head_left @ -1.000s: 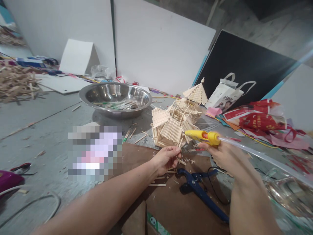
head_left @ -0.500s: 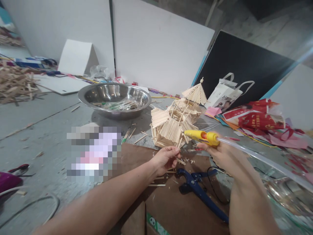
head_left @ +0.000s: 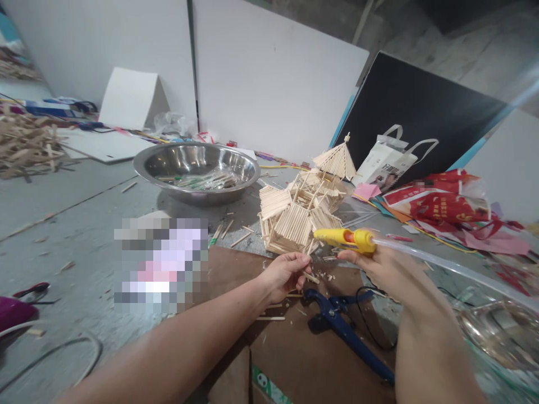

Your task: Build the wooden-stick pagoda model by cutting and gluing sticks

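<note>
My left hand (head_left: 288, 273) pinches a thin wooden stick (head_left: 310, 247) between thumb and fingers, just in front of a small pagoda-like model (head_left: 293, 223) built of wooden sticks. In my right hand (head_left: 379, 266) is a yellow hot glue gun (head_left: 347, 238), its nozzle pointing left at the stick's upper end. Whether the nozzle touches the stick I cannot tell. A long clear glue stick (head_left: 425, 258) runs out of the gun's back. Blue-handled cutters (head_left: 347, 334) lie below my hands on a brown board (head_left: 303, 365).
A steel basin (head_left: 197, 193) holding bagged sticks stands behind on the left. To the right are a white paper bag (head_left: 385, 160), red packaging (head_left: 446, 199) and a shiny metal object (head_left: 501, 331). Stick offcuts litter the floor. A pale cable (head_left: 95, 348) curls at lower left.
The glue gun has shifted slightly left and down, its nozzle closer to the stick. My left hand and the model stay nearly still.
</note>
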Tool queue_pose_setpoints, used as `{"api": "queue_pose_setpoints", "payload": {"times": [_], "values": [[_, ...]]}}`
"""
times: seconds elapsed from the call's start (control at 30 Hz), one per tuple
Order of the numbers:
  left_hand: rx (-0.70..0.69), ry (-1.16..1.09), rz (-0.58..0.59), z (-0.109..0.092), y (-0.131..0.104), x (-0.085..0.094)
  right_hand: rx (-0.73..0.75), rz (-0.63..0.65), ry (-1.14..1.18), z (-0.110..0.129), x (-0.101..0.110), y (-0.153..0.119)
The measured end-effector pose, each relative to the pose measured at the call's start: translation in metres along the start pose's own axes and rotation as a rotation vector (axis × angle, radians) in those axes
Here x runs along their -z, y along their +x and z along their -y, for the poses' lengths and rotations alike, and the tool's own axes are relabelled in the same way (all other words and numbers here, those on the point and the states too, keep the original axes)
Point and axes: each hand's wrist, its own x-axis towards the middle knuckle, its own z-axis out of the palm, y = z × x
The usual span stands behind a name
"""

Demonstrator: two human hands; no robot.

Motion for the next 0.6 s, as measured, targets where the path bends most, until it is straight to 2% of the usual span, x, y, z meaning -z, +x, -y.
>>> {"api": "queue_pose_setpoints", "payload": {"times": [0.2,0.6], "values": [[-0.004,0.004,-0.002,0.0003,-0.0006,-0.0004,0.047,0.051,0.015,0.0016,0.001,0.0007],[-0.002,-0.002,-0.005,-0.0004,-0.0005,-0.0016,0.064,0.006,-0.062,0.0023,0.0007,-0.0005]]}}
